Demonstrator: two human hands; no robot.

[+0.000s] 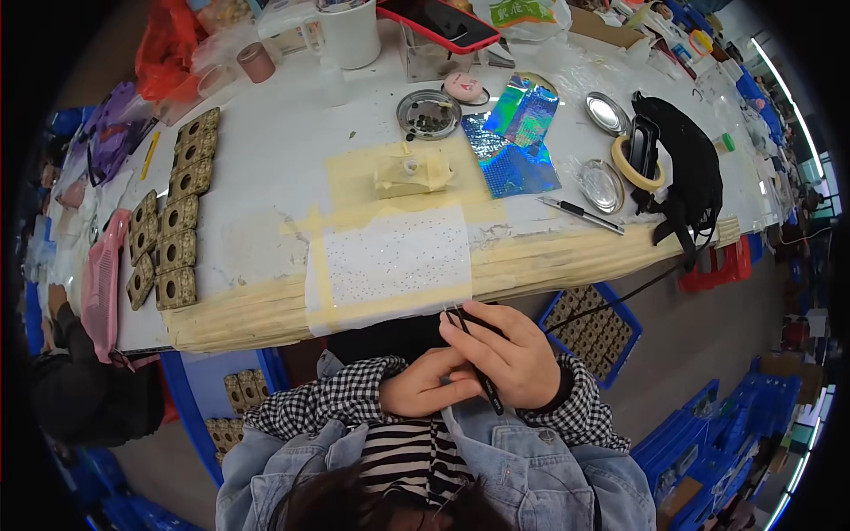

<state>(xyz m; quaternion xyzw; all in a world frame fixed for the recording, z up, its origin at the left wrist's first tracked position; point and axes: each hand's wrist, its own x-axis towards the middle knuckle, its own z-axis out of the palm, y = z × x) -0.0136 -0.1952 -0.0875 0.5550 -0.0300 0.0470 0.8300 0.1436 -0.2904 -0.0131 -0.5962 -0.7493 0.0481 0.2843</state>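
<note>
In my right hand [513, 358], just off the table's front edge, is a pair of black tweezers [485, 385] with the tips pointing up toward the table. My left hand [429, 385] rests against it with the fingers curled in; whatever they may hold is hidden. Ahead of both hands lies a white sheet [398, 252] scattered with small shiny dots, edged with yellowish tape. Behind the sheet stands a small tape-wrapped block [412, 173]. A round metal dish [429, 113] with small dark bits sits farther back.
Brown patterned square pieces with round holes [184, 181] line the left side. Shiny blue pouches [513, 146], a pen [582, 215], a tape roll [639, 164] and a black bag [695, 150] lie right. Blue trays [591, 332] flank me below the table. A phone [440, 24] sits at the back.
</note>
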